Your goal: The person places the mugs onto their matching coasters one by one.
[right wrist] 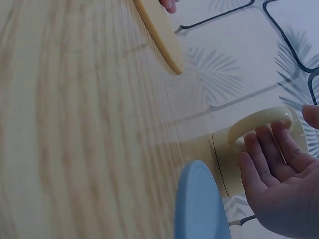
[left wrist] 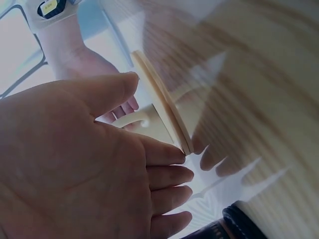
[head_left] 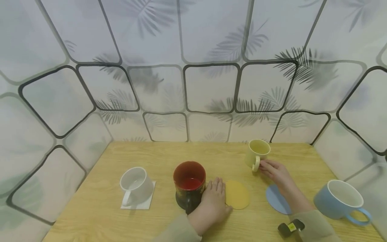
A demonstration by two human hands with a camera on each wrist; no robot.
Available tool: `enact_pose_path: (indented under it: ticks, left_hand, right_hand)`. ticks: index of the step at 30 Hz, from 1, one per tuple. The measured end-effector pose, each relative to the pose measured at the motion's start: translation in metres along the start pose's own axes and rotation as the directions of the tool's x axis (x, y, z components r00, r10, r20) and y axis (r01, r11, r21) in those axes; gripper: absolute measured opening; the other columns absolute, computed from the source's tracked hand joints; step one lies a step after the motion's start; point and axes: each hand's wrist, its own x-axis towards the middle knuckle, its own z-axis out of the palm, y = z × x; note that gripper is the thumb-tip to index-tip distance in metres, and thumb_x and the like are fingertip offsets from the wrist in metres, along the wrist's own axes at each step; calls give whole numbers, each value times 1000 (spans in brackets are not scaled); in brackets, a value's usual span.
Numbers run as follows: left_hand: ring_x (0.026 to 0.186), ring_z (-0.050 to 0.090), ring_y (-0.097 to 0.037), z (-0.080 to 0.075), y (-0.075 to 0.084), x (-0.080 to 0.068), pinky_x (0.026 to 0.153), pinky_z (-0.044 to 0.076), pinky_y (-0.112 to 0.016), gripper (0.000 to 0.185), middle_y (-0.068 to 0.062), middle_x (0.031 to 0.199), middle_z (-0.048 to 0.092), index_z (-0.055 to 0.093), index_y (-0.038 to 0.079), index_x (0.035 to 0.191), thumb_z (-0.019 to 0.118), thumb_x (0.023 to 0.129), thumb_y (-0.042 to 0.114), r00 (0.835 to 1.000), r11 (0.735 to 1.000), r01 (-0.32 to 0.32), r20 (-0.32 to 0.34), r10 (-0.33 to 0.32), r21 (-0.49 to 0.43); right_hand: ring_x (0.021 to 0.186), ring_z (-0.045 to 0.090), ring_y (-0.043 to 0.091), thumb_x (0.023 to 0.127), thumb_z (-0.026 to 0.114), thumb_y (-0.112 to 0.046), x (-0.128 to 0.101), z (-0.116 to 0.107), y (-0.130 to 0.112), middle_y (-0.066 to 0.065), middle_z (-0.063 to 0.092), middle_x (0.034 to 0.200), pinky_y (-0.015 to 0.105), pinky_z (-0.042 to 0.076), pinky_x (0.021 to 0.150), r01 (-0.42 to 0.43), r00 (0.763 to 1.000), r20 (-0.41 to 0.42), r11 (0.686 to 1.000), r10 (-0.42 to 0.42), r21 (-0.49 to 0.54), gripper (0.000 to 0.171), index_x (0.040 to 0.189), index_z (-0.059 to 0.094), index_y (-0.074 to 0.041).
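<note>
My left hand (head_left: 213,201) lies flat, steadying the yellow coaster (head_left: 237,194). Far right, my right hand (head_left: 276,173) reaches relaxed fingers to the yellow mug (head_left: 257,154); I should hook its handle firmly.

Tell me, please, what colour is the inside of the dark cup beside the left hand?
Red inside the dark cup, seen best in the head view.

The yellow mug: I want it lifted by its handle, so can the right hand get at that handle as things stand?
Probably yes. The right hand has its fingertips at the handle of the yellow mug, and nothing lies between them.
</note>
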Motion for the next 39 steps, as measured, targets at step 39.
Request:
enact_pose_path:
  ticks: [39]
  left_hand:
    - [160,35,-11,0,2,3,129,35,-29,72,5,173,36,42,22,164,50,104,62,1000,985,-24,-7,26,169]
  right_hand:
    - [97,70,-9,110,60,-15,7,13,2,-24,77,99,13,57,91,97,995,29,994,-95,-58,40,130,62,19]
